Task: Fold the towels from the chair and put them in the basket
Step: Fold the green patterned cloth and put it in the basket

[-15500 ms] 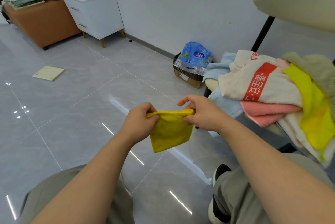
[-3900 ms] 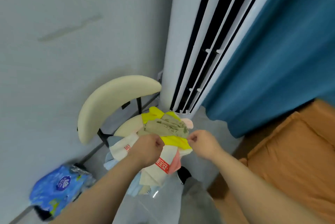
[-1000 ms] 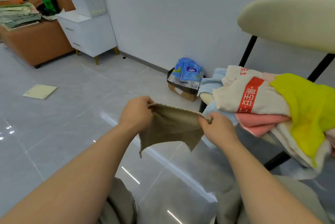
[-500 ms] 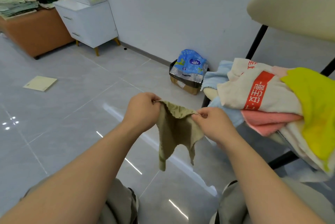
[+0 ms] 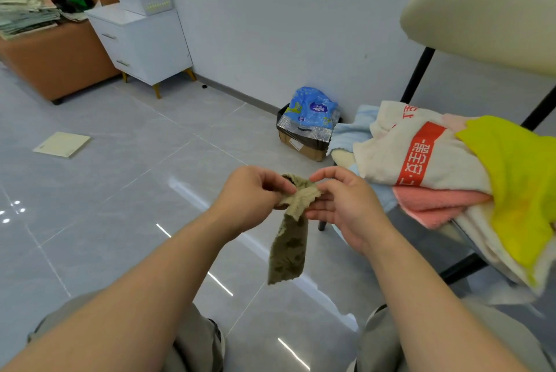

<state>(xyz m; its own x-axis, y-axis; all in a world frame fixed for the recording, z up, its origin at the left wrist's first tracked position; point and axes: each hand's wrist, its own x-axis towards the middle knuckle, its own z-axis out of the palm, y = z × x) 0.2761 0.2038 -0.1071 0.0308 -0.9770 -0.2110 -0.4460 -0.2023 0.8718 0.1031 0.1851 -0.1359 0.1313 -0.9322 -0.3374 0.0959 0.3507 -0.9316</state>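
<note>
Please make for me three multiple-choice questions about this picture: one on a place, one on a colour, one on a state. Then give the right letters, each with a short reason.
1. The blue bag sits: A) on the white cabinet; B) on a cardboard box by the wall; C) on the chair.
2. The held towel, pinched by the left hand, is: A) pink; B) olive-brown; C) light blue.
3. The held towel is: A) spread flat; B) folded on the floor; C) bunched at top, hanging as a narrow strip.
1 B: the box under it stands at the wall. 2 B: its cloth is olive-brown. 3 C: gathered at the top, it drops narrow.
</note>
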